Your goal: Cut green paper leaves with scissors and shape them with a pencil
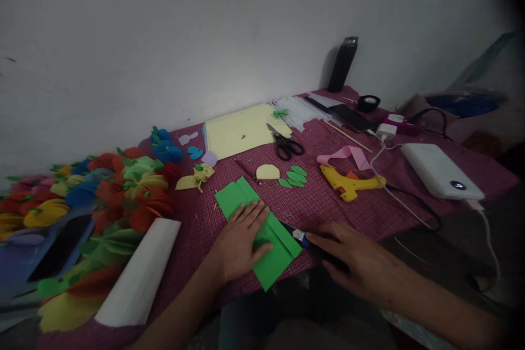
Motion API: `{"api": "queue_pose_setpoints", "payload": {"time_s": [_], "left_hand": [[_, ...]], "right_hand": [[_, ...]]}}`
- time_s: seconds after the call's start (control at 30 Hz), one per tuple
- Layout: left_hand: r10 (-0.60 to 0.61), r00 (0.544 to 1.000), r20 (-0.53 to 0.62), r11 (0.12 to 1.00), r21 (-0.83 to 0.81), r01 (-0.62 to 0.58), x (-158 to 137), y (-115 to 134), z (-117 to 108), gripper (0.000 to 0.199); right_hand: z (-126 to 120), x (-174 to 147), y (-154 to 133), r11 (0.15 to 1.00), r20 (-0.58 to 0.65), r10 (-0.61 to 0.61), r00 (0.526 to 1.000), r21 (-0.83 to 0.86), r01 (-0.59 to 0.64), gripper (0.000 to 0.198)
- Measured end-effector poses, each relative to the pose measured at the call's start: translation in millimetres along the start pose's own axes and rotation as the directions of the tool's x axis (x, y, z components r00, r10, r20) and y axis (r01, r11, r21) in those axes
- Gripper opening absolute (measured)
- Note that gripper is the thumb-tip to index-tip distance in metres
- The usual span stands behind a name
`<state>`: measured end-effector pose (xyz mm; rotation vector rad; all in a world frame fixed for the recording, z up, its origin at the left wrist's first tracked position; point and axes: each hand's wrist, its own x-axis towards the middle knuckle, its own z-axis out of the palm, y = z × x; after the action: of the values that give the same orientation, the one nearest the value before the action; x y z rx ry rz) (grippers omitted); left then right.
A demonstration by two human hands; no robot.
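Note:
Folded green paper (pixel 275 262) lies slantwise at the front edge of the table. My left hand (pixel 241 240) presses flat on it, fingers stretched out and thumb apart. In my right hand (pixel 356 262) is a utility knife (pixel 302 238), its dark handle partly hidden by the fingers. The blade points left and meets the paper's right edge near a fold; whether it is inside the fold I cannot tell. Just beyond the paper lie several cut green leaf shapes (pixel 296 176) and a pale yellow rounded piece (pixel 268 171).
Colourful paper flowers (pixel 143 197) and a white paper cone (pixel 139 273) crowd the left. Behind are yellow sheets (pixel 233 131) and black scissors (pixel 286 146). To the right lie a yellow glue gun (pixel 348 182), a white power bank (pixel 441 170) with cables, a phone (pixel 351 117) and a black bottle (pixel 343 65).

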<state>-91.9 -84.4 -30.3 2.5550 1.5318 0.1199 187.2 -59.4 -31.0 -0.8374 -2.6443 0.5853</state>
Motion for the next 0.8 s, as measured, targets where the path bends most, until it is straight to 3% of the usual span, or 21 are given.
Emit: {"api": "queue_pose_setpoints", "payload": {"time_s": [0.8], "left_hand": [[-0.012,1.0,-0.022,0.999,-0.042,0.011,-1,-1,1,0.074]], "right_hand": [[4,26,1,1.0,0.015,-0.013,1.0,0.0,0.013,0.051]]}}
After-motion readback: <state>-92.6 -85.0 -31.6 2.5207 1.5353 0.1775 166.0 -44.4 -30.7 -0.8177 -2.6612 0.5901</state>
